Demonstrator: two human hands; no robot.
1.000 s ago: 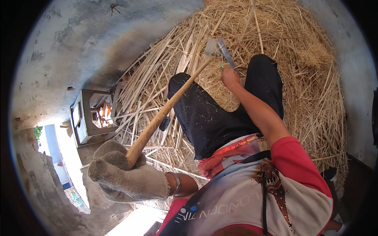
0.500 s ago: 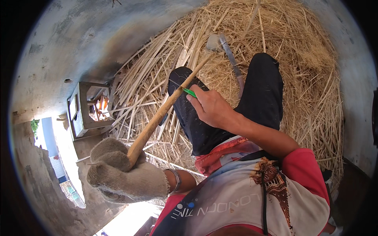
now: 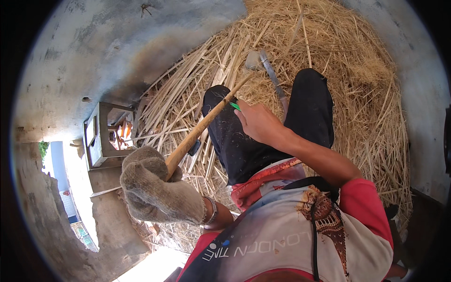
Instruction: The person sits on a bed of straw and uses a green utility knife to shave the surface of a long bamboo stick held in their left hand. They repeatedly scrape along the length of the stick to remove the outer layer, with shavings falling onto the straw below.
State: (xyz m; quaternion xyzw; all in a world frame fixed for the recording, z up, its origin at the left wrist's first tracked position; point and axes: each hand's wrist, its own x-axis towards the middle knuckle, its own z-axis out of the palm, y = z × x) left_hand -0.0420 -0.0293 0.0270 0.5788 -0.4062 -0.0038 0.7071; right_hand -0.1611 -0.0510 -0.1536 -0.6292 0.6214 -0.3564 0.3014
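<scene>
A tapered wooden stick (image 3: 195,136) slants across my lap, its thin end beyond my knee. My left hand (image 3: 157,188), in a thick grey-brown knitted glove, is closed around its thicker near end. My bare right hand (image 3: 260,123) grips a small knife by its green handle (image 3: 235,106), right beside the stick near my left knee. Most of the knife's blade cannot be made out now. Under the stick lie my dark trousers (image 3: 235,145), dotted with pale shavings.
Straw and long split strips (image 3: 366,94) cover the floor ahead. A long-bladed tool (image 3: 273,75) lies between my knees and a grey stone (image 3: 254,60). At left stands a wooden frame-like box (image 3: 97,141) against the worn wall (image 3: 70,70). A dark object (image 3: 194,148) lies beside my left thigh.
My gloved left hand has shifted right and forward with the stick's thick end. The right hand has moved slightly right; the knife blade, earlier seen crossing the stick, shows less now.
</scene>
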